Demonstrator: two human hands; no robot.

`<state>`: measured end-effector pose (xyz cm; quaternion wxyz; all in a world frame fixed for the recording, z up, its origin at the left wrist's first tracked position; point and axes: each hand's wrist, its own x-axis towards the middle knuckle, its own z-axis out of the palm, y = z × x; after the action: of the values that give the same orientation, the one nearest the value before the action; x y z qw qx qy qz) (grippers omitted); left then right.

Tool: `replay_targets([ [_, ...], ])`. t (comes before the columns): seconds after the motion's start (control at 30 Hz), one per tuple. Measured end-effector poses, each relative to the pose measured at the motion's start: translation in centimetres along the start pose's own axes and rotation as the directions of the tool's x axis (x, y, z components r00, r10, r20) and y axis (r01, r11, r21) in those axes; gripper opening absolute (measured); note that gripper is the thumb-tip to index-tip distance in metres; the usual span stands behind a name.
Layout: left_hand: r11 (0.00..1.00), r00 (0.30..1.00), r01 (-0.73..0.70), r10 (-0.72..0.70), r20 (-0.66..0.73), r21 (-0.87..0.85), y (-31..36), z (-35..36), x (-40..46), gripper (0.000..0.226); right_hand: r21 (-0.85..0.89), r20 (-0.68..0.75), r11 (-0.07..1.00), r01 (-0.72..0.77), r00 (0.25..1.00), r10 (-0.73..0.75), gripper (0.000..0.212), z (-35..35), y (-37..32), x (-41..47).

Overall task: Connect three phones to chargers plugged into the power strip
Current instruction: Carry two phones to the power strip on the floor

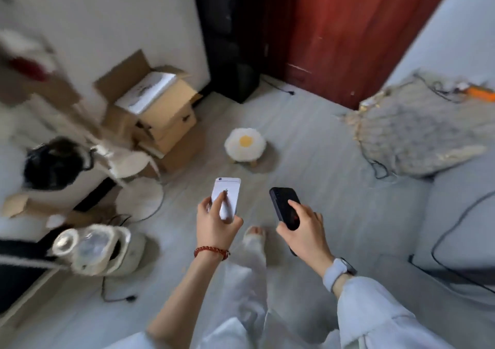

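The silver phone (226, 197) sits back-up in the left hand (214, 225), thumb and fingers clasped round its lower half, its top end poking out beyond the grip. The black phone (286, 208) is gripped in the right hand (304, 232), just to the right of the other and apart from it; this one is dark, glossy and round-cornered, with its lower end hidden by the palm. No third phone can be made out.

Beyond the left grip and off to its left, an open cardboard box (158, 107) stands against the wall with a flat white item (146, 91) inside, too blurred to identify. Straight ahead of both grips is a small fluffy stool (245, 145), white with a yellow centre, on short wooden legs. Beyond the right grip lies a shaggy grey rug (412, 131) with dark cables (375, 161) trailing off it; an orange object (479, 92) at its far edge is cut off and unclear. A red bead bracelet (211, 252) circles the left wrist, a pale-strapped watch (338, 268) the right.
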<state>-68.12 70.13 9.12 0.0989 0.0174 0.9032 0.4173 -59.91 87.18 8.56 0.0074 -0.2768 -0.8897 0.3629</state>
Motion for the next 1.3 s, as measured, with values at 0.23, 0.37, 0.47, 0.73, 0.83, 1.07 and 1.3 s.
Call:
replay_targets([
  [0.23, 0.971, 0.944, -0.239, 0.229, 0.238, 0.012, 13.4, 13.0, 13.6, 0.064, 0.039, -0.197, 0.974, -0.223, 0.954, 0.226, 0.058, -8.6, 6.0, 14.1],
  [0.37, 0.948, 0.875, -0.318, 0.291, 0.387, 0.007, 21.7, 20.1, 20.9, 0.065, 0.068, -0.248, 0.948, -0.310, 0.915, 0.317, 0.058, -14.8, 8.4, 22.4],
  [0.47, 0.915, 0.831, -0.403, 0.358, 0.425, 0.017, 27.1, 24.5, 24.3, 0.064, 0.093, -0.296, 0.928, -0.361, 0.880, 0.372, 0.058, -18.8, 10.2, 26.7],
  [0.73, 0.861, 0.705, -0.507, 0.393, 0.591, 0.032, 37.5, 38.0, 30.5, 0.066, 0.160, -0.335, 0.850, -0.501, 0.783, 0.524, 0.058, -26.8, 18.5, 37.0],
  [0.83, 0.860, 0.693, -0.509, 0.375, 0.615, 0.049, 41.5, 44.5, 33.0, 0.069, 0.184, -0.341, 0.830, -0.527, 0.758, 0.557, 0.058, -30.5, 23.5, 42.0],
  [1.07, 0.915, 0.769, -0.384, 0.241, 0.592, 0.127, 50.3, 58.2, 37.1, 0.071, 0.145, -0.231, 0.822, -0.550, 0.789, 0.569, 0.059, -39.1, 35.1, 53.0],
  [1.3, 0.932, 0.779, -0.306, 0.126, 0.614, 0.197, 54.7, 71.5, 41.4, 0.076, 0.075, -0.193, 0.764, -0.641, 0.742, 0.642, 0.061, -42.4, 45.9, 62.9],
])
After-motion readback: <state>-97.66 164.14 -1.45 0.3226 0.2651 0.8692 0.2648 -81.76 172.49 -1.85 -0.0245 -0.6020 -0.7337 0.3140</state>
